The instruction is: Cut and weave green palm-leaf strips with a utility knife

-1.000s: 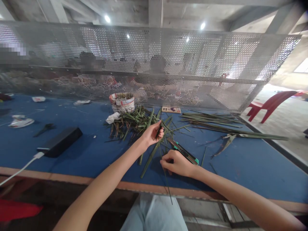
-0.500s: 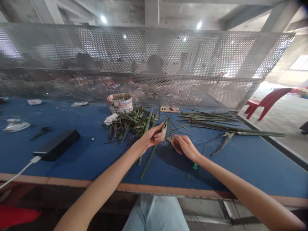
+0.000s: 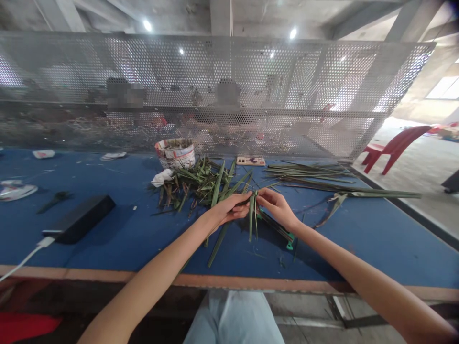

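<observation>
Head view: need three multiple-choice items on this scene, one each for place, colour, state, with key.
1. Where is the woven paper basket? A on the floor; B behind the leaf pile; C on the power bank.
2. Colour of the table top? A red; B green; C blue.
3. Right hand? A pinching green leaf strips; B flat on the table top; C gripping the chair.

1 B: the basket stands just past the leaves.
2 C: the bare surface shows blue.
3 A: its fingertips are on the strips.

Bare concrete workshop hall here: long blue worktable (image 3: 118,253) with long green leaves (image 3: 201,184) at twelve, perforated metal screen (image 3: 251,71) beyond, red plastic chair (image 3: 396,149) at two.
</observation>
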